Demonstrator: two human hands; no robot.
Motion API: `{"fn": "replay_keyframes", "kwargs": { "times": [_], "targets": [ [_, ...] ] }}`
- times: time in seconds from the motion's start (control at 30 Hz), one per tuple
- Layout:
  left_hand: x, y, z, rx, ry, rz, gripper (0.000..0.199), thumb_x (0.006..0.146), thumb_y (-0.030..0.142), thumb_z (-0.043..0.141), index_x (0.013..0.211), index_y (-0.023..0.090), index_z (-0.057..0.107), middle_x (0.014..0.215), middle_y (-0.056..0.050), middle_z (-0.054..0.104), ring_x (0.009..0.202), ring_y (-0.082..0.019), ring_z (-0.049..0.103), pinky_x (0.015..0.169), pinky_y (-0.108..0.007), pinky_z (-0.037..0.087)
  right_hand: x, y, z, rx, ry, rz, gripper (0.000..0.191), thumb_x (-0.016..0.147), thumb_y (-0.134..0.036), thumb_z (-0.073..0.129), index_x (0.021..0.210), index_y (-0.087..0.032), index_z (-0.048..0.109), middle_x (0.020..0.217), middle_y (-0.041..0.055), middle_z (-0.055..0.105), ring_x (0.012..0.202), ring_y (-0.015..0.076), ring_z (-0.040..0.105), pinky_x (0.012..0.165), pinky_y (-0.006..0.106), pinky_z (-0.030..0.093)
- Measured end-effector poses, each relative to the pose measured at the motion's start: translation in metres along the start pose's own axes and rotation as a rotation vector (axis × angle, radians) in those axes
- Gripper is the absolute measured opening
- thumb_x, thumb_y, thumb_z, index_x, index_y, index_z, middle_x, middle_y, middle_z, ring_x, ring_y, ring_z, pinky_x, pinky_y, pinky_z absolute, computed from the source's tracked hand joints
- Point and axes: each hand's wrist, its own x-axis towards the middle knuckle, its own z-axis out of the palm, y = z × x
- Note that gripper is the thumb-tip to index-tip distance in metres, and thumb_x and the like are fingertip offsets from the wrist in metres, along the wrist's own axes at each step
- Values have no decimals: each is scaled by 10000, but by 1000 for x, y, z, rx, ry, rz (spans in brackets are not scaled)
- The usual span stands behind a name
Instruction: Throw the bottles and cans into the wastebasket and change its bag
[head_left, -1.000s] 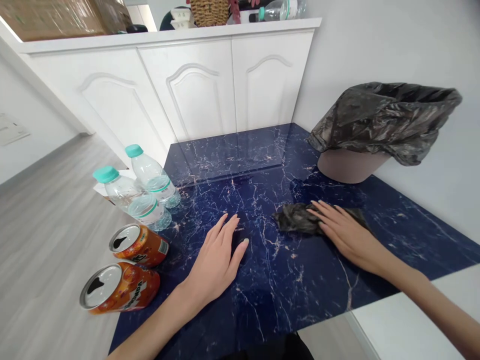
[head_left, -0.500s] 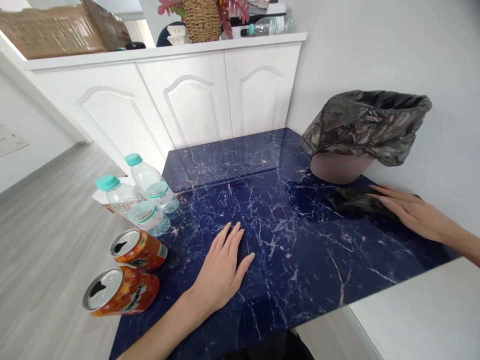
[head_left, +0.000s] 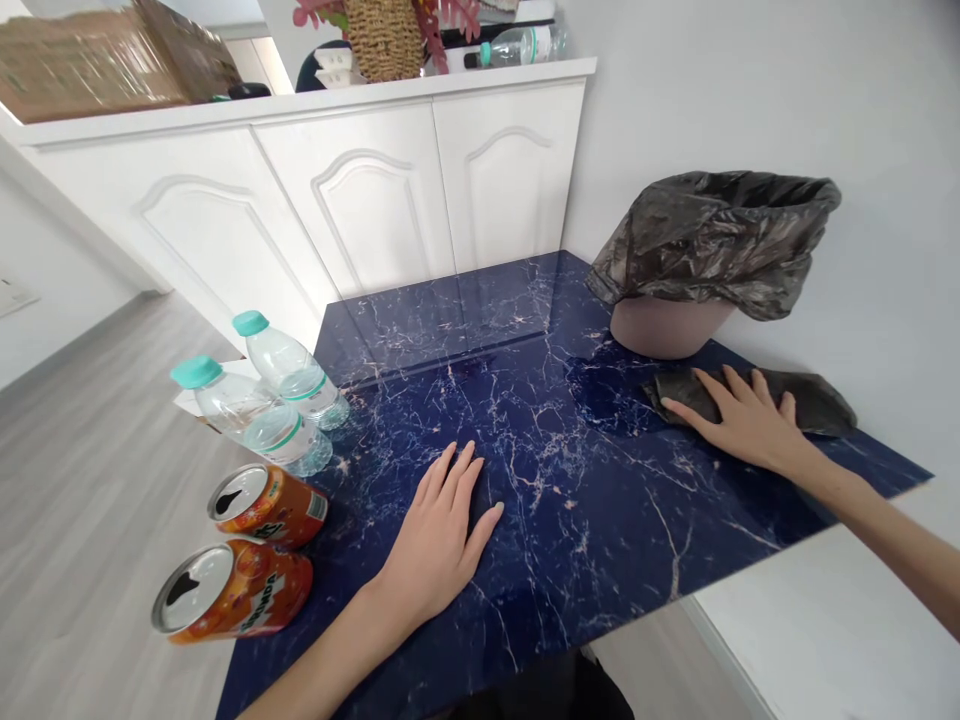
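My left hand (head_left: pixel 431 545) lies palm down on the blue marbled table (head_left: pixel 540 590), its fingers stretched out and holding nothing. At the right, my right hand (head_left: pixel 750 425) rests with spread fingers on top of a folded black plastic bag (head_left: pixel 817 398). Just behind that bag stands a pinkish bin (head_left: pixel 667 328), lined with a dark bin bag (head_left: pixel 697 240) folded over its rim. Left of my left hand are two opened orange soda cans (head_left: pixel 289 505) (head_left: pixel 259 590). Beyond them stand two clear plastic bottles (head_left: pixel 296 370) (head_left: pixel 262 420) with teal caps.
A white cabinet (head_left: pixel 367 200) closes off the table's far side. On its top are a cardboard box (head_left: pixel 90 65), a woven basket (head_left: pixel 386 40) and a lying bottle (head_left: pixel 525 46). A white wall (head_left: pixel 750 90) runs along the right, behind the bin.
My right hand has gone from hovering edge-on at the black bag to lying palm down across it, farther left. The bag looks flatter and more spread. My left hand stays put.
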Motion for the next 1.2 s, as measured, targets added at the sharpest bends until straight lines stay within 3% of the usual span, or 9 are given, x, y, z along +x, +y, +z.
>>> {"fn": "replay_keyframes", "kwargs": {
  "times": [0.17, 0.4, 0.53, 0.63, 0.73, 0.83, 1.07, 1.2],
  "targets": [
    [1, -1, 0, 37, -13, 20, 601, 1159, 510, 431, 1632, 139, 449, 1770, -172, 395, 1682, -348, 297, 1331, -597, 393, -6, 17, 1, -17, -37, -62, 879, 1044, -765, 362, 1695, -180, 441, 1771, 279, 326, 1655, 507, 262, 1268, 788, 208],
    [-1, -2, 3, 57, 15, 55, 611, 1157, 500, 436, 1638, 126, 456, 1765, -187, 398, 1674, -376, 308, 1321, -608, 406, -7, 12, -14, 10, -3, -56, 870, 1043, -765, 370, 1700, -197, 420, 1782, 274, 305, 1666, 506, 231, 1285, 765, 211],
    [-3, -5, 9, 53, 46, 61, 606, 1148, 490, 462, 1652, 154, 449, 1771, -175, 392, 1675, -384, 302, 1320, -615, 404, -3, -21, -48, 102, 315, -22, 849, 1060, -721, 381, 1722, -193, 332, 1801, 238, 285, 1697, 420, 198, 1348, 657, 175],
    [-4, -7, 11, 70, 60, 75, 609, 1148, 481, 463, 1661, 153, 442, 1771, -178, 389, 1670, -393, 309, 1309, -617, 419, 9, -50, -82, 154, 566, -96, 822, 1052, -652, 460, 1725, -211, 293, 1796, 216, 297, 1694, 381, 231, 1359, 627, 186],
    [-5, -7, 10, 96, 63, 86, 606, 1149, 472, 458, 1661, 147, 448, 1769, -183, 389, 1666, -398, 317, 1300, -619, 434, 29, -73, -112, 145, 687, -204, 799, 1032, -575, 528, 1710, -219, 301, 1768, 219, 311, 1670, 391, 280, 1326, 665, 255],
    [-5, -8, 10, 115, 62, 96, 605, 1152, 464, 447, 1660, 136, 453, 1766, -190, 391, 1663, -404, 320, 1286, -623, 452, 50, -88, -134, 104, 749, -280, 732, 1060, -519, 523, 1670, -139, 379, 1719, 262, 365, 1661, 391, 291, 1331, 647, 240],
    [-8, -10, 13, 103, 97, 106, 611, 1146, 467, 464, 1681, 176, 429, 1771, -171, 390, 1670, -395, 308, 1302, -613, 433, 97, -101, -156, 33, 720, -210, 693, 1124, -544, 424, 1603, -48, 484, 1597, 299, 513, 1617, 384, 345, 1322, 608, 193],
    [-8, -10, 12, 115, 106, 114, 596, 1146, 464, 464, 1657, 157, 461, 1763, -182, 401, 1662, -397, 327, 1294, -604, 449, 120, -97, -153, 45, 632, -120, 582, 1122, -512, 439, 1383, -56, 689, 1438, 289, 654, 1526, 390, 427, 1267, 610, 244]
  ]
}}
